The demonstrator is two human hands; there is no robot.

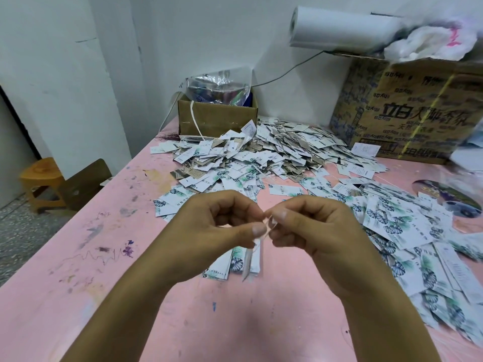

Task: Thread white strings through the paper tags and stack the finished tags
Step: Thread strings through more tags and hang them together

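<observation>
Tags lie over much of the pink table (pixel 235 322). The biggest mass is a heap of tags (pixel 261 152) at the far centre, in front of a small cardboard box (pixel 217 118) and left of a large printed carton (pixel 418 113). Thin strings show among them, so I judge it the dump for finished pieces. A spread of loose tags (pixel 392 223) with leaf prints fans down the right side, within easy reach of the right hand, probably the supply.

Both hands are raised above the near centre, almost touching, fingers curled in tight. The left hand (pixel 209 231) appears to pinch the top end of the held tag (pixel 247 267), while the right hand (pixel 318 231) pinches the white string (pixel 269 226) between thumb and forefinger. Holding them this close likely steadies the hole for threading.

Below the hands lies a small stack (pixel 227 265), long sides running near to far.

The held tag hangs edge-on and blurred, its long axis roughly upright, top at the fingertips, free end pointing down at the stack. The string forms a small loop between the two pinches; whether it has passed the hole I cannot tell.
</observation>
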